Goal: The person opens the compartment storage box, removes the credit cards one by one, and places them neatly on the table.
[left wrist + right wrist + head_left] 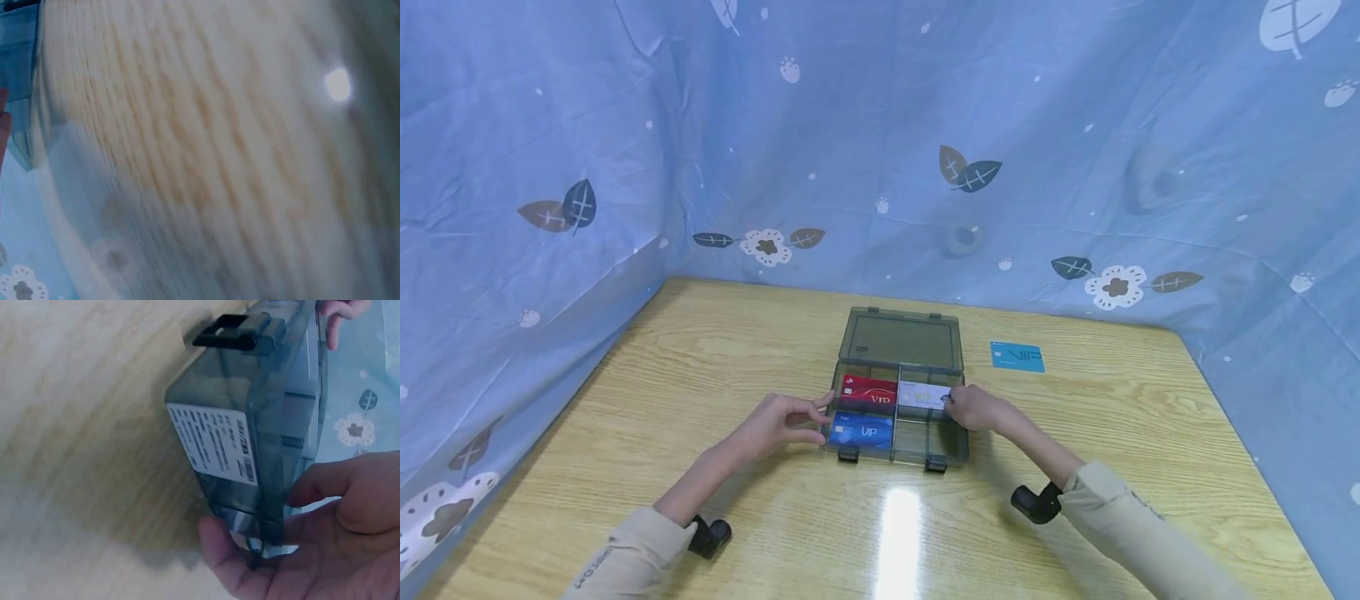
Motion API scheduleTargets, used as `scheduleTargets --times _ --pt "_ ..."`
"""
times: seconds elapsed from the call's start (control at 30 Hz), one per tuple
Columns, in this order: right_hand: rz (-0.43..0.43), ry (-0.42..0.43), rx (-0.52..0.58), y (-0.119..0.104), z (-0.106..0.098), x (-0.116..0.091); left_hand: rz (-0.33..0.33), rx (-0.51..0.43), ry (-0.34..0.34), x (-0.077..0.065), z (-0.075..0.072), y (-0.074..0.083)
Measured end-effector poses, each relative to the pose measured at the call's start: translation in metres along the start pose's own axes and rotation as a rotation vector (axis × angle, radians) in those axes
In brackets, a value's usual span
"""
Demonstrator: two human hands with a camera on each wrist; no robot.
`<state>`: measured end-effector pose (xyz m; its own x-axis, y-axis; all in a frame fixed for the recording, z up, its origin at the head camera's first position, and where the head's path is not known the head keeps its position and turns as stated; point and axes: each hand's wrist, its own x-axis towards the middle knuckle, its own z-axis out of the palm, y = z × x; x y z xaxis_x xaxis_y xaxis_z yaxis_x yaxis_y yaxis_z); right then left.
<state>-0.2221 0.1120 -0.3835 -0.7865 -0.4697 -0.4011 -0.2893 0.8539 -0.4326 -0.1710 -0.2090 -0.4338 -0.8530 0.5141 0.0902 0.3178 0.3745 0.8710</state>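
A translucent grey divided box (pixel 912 440) lies open on the table, its lid (pixel 901 340) folded back. My right hand (pixel 977 407) pinches the right end of a white VIP card (pixel 922 396) in the back right compartment. In the right wrist view, the thumb of this hand (pixel 350 519) reaches inside the wall while a finger lies outside it; the card's held edge is hidden. At the box's left side, my left hand (pixel 786 419) rests with spread fingers. A red VIP card (pixel 868 389) fills the back left compartment, a blue VIP card (pixel 862 431) the front left.
To the right of the lid, a teal VIP card (pixel 1017 357) lies on the wooden table (pixel 737 333). Black latches (pixel 936 464) stick out from the box's front edge. Blue patterned cloth (pixel 880 150) hangs behind and beside the table.
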Motion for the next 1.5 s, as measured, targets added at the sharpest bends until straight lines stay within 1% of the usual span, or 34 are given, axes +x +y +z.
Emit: scheduleTargets --times 0.07,0.2,0.27,0.47,0.6,0.67,0.77,0.83,1.0,1.1,1.2,1.27,1.5 --pt "0.016 0.014 0.065 0.002 0.002 0.0 -0.001 0.0 0.003 0.0 0.0 0.0" --pt "0.046 0.076 0.217 0.006 0.006 0.0 0.002 -0.005 0.005 -0.001 0.0 0.0" --pt "0.059 0.113 0.251 0.005 0.008 -0.001 0.004 -0.009 0.002 -0.001 0.0 0.0" --pt "0.104 0.239 0.234 0.0 0.01 -0.001 0.007 -0.018 -0.001 0.0 0.001 -0.001" --pt "0.099 0.316 0.283 0.0 0.012 -0.003 0.0 -0.01 -0.001 -0.001 0.0 -0.001" --pt "0.08 0.364 0.276 0.0 0.015 -0.004 0.001 -0.001 0.001 -0.001 -0.001 -0.001" --pt "0.021 0.447 0.209 -0.003 0.019 -0.006 0.006 0.008 0.002 -0.001 0.0 -0.002" --pt "-0.022 0.485 0.193 -0.006 0.022 -0.006 0.011 0.007 0.001 -0.001 0.0 -0.002" --pt "-0.09 0.504 0.313 -0.003 0.023 -0.003 0.021 0.008 -0.003 0.0 0.001 -0.002" --pt "-0.121 0.488 0.396 0.003 0.023 0.0 0.017 0.006 -0.006 -0.001 0.001 -0.002" --pt "-0.14 0.464 0.446 0.01 0.024 0.002 0.007 0.0 -0.008 -0.001 0.001 -0.001" --pt "-0.149 0.454 0.455 0.013 0.023 0.003 0.0 -0.002 -0.008 0.0 0.001 -0.001" --pt "-0.162 0.447 0.399 0.019 0.019 0.005 -0.007 0.001 -0.007 0.001 0.001 -0.001"
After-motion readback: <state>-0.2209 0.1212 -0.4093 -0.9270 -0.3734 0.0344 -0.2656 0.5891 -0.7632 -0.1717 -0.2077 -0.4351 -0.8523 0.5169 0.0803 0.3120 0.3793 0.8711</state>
